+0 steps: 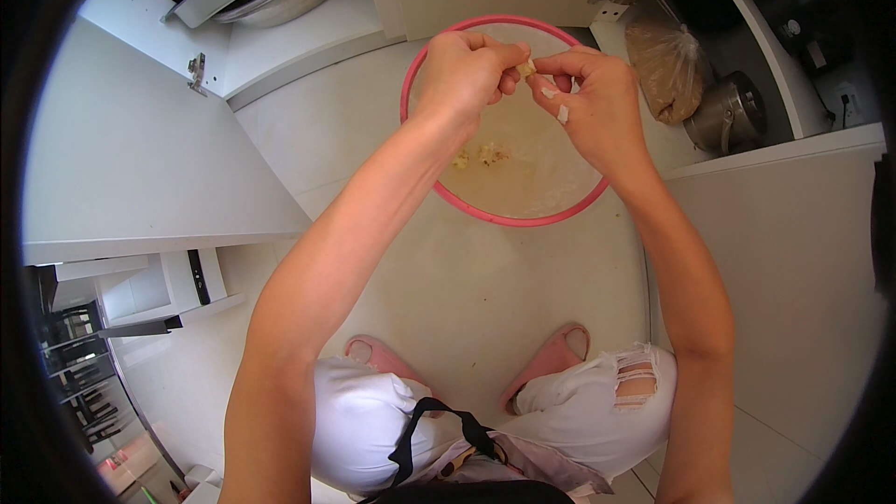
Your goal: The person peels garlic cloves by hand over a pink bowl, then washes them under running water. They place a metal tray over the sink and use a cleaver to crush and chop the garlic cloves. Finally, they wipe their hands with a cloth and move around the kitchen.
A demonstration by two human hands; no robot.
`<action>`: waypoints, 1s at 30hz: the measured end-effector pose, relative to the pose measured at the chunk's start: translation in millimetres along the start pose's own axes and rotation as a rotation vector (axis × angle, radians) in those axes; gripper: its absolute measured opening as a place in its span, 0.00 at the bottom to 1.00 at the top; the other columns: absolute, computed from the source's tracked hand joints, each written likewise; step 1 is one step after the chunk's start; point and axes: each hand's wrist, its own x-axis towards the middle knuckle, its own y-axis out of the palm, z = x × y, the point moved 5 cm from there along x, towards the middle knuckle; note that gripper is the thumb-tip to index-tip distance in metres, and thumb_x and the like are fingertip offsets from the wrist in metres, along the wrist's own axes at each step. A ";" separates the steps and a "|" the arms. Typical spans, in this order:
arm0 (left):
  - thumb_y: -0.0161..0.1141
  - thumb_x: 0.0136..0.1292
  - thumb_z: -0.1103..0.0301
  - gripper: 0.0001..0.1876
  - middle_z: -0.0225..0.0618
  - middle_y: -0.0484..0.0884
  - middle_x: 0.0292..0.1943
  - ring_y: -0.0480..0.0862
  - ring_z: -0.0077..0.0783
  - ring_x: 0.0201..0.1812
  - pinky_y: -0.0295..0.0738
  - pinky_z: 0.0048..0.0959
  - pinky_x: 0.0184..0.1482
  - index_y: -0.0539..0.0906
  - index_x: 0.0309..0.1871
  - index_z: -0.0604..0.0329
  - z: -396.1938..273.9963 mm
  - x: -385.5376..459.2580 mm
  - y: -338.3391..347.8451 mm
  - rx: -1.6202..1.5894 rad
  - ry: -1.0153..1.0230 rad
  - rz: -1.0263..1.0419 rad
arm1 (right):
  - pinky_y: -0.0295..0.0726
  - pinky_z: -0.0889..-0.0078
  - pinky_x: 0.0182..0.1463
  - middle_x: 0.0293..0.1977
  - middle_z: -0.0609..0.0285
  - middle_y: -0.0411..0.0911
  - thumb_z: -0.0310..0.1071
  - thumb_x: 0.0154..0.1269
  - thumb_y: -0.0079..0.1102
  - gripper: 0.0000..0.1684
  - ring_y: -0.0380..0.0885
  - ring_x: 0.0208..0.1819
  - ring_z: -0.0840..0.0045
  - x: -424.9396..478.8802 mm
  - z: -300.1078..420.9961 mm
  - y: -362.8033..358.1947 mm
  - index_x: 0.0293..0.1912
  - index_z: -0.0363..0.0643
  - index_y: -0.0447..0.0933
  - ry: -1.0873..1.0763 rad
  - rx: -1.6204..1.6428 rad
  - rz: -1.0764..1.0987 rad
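Note:
My left hand (472, 73) and my right hand (595, 105) meet over a round pink-rimmed basin (521, 220). Their fingertips pinch a small pale-yellow piece (526, 68), too small for me to tell what it is. Two whitish scraps cling to my right hand, one (563, 114) near the base of the thumb. Down in the basin lie a pale-yellow clump with reddish-brown specks (493, 154) and a smaller yellowish clump (460, 159), partly covered by my left forearm. The basin rests on the floor.
Open cabinets flank the basin. Metal pans (287, 0) lean inside the left one, beside its open door (154, 140). The right one holds a tied plastic bag of brown contents (668, 73) and a lidded metal pot (728, 115). Pink slippers (549, 364) are on my feet.

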 end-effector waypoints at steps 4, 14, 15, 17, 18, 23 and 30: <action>0.62 0.62 0.68 0.11 0.27 0.74 0.19 0.68 0.15 0.21 0.56 0.18 0.22 0.76 0.24 0.59 -0.5 -5.1 4.5 0.024 -0.005 -0.001 | 0.67 0.72 0.25 0.17 0.60 0.72 0.27 0.49 0.63 0.06 0.68 0.20 0.79 -0.7 -1.6 -0.1 0.29 0.34 0.80 -0.004 -0.023 -0.020; 0.62 0.63 0.66 0.11 0.27 0.74 0.20 0.68 0.15 0.22 0.56 0.17 0.22 0.76 0.27 0.61 -1.0 -3.6 3.6 -0.011 -0.001 0.030 | 0.68 0.76 0.25 0.16 0.64 0.72 0.28 0.49 0.63 0.07 0.68 0.20 0.84 2.4 -10.3 -6.1 0.28 0.33 0.79 0.102 0.110 -0.017; 0.62 0.63 0.66 0.11 0.27 0.74 0.21 0.69 0.15 0.22 0.56 0.17 0.22 0.76 0.27 0.61 -1.0 -3.7 4.3 -0.007 0.000 0.029 | 0.68 0.76 0.25 0.16 0.64 0.72 0.28 0.49 0.63 0.07 0.68 0.20 0.84 2.0 -10.8 -6.3 0.28 0.33 0.79 0.118 0.112 0.003; 0.62 0.63 0.67 0.10 0.27 0.74 0.21 0.69 0.15 0.22 0.56 0.17 0.22 0.76 0.28 0.62 -1.2 -4.0 6.0 0.002 0.001 0.027 | 0.68 0.77 0.25 0.16 0.64 0.72 0.29 0.49 0.64 0.08 0.68 0.20 0.84 0.9 -13.4 -3.2 0.27 0.33 0.79 0.118 0.128 -0.003; 0.62 0.63 0.66 0.11 0.27 0.74 0.21 0.69 0.15 0.22 0.56 0.17 0.22 0.76 0.28 0.62 -1.3 -4.3 6.4 0.007 0.002 0.033 | 0.68 0.77 0.25 0.16 0.65 0.72 0.29 0.49 0.64 0.08 0.68 0.20 0.84 0.8 -13.7 -1.9 0.27 0.33 0.79 0.117 0.137 -0.007; 0.62 0.63 0.65 0.12 0.27 0.75 0.23 0.68 0.14 0.21 0.57 0.15 0.21 0.76 0.28 0.61 -0.3 -4.4 6.7 -0.030 -0.010 0.080 | 0.67 0.77 0.25 0.16 0.66 0.72 0.29 0.49 0.64 0.08 0.68 0.20 0.85 1.4 -13.2 -3.4 0.25 0.34 0.77 0.154 0.138 -0.045; 0.62 0.63 0.65 0.11 0.26 0.74 0.23 0.68 0.13 0.20 0.54 0.14 0.18 0.77 0.29 0.61 7.1 0.4 2.3 -0.115 -0.108 0.090 | 0.65 0.79 0.24 0.17 0.70 0.69 0.29 0.50 0.65 0.08 0.65 0.20 0.87 2.2 -24.5 -4.5 0.26 0.34 0.77 0.170 0.259 -0.069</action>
